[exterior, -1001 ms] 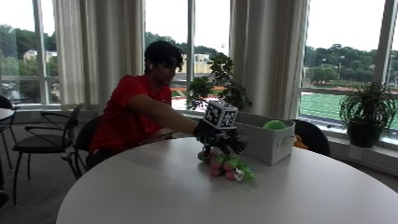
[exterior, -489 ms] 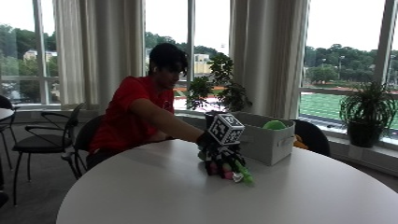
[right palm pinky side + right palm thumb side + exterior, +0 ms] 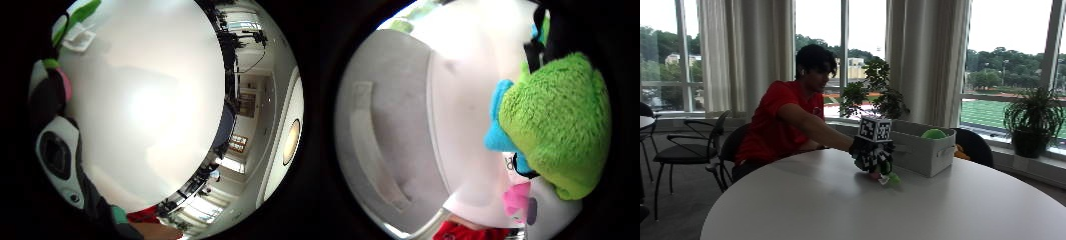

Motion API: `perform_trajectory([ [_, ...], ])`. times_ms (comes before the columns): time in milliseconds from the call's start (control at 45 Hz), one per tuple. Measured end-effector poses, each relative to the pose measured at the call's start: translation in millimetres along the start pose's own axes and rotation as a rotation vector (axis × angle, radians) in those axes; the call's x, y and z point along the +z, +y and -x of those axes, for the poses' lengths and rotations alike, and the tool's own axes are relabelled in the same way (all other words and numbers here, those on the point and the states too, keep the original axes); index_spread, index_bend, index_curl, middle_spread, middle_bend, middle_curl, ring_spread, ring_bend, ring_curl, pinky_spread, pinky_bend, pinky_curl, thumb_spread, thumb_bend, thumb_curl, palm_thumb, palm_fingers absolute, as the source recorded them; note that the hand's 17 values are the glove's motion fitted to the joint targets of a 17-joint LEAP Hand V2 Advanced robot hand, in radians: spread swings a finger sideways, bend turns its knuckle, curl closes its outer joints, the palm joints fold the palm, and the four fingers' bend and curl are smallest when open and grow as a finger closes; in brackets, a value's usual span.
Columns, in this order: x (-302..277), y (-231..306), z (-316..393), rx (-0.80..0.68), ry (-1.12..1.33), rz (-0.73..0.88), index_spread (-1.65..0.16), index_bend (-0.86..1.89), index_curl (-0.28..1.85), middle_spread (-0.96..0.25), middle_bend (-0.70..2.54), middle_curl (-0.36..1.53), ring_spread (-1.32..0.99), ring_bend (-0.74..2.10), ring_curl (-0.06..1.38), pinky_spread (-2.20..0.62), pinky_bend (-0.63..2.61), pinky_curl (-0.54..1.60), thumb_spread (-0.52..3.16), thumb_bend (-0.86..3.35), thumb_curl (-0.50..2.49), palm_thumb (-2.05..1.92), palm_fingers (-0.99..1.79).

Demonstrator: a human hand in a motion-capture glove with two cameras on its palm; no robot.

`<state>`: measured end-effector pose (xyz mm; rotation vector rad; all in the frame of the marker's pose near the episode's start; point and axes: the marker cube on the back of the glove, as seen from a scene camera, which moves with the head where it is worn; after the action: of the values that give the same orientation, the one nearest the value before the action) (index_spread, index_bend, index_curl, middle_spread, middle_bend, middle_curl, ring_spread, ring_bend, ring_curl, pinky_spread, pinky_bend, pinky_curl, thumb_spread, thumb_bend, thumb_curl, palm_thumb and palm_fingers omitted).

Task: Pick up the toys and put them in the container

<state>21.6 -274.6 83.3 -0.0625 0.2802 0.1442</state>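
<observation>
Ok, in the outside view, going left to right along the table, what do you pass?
Person's red sleeve → gloved right hand on a plush toy → grey container with a green toy inside → potted plant on the sill.

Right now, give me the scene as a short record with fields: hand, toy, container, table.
hand: gloved right hand down at the table, fingers curled round the toy
toy: green, blue and pink plush toy, in the hand, just beside the container
container: grey bin on the table, a green toy already inside
table: round white table, person seated behind it
</observation>
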Motion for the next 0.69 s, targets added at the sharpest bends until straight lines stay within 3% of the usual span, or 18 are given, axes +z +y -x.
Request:
perform_trajectory([
  [133, -25, 7, -4, 0.010, -0.046, -0.043, -0.44, 0.51, 0.18, -0.30, 0.62, 0.40, -0.42, 1.17, 0.57, -0.39, 1.23, 0.33, 0.79, 0.22, 0.67, 0.73, 1.13],
  [423, -149, 22, -47, 0.050, -0.064, -0.197, -0.41, 0.66, 0.29, -0.33, 0.75, 0.50, -0.44, 1.19, 0.60, -0.39, 1.19, 0.39, 0.50, 0.19, 0.79, 0.72, 1.12],
  [623, -213, 39, -32, 0.028, -0.091, -0.274, -0.40, 0.71, 0.35, -0.34, 0.78, 0.55, -0.44, 1.21, 0.61, -0.40, 1.20, 0.42, 0.36, 0.18, 0.86, 0.72, 1.10],
  [689, -250, 50, 2, -0.029, -0.103, -0.317, -0.39, 0.72, 0.37, -0.34, 0.79, 0.57, -0.44, 1.22, 0.61, -0.40, 1.20, 0.43, 0.32, 0.16, 0.88, 0.70, 1.10],
])
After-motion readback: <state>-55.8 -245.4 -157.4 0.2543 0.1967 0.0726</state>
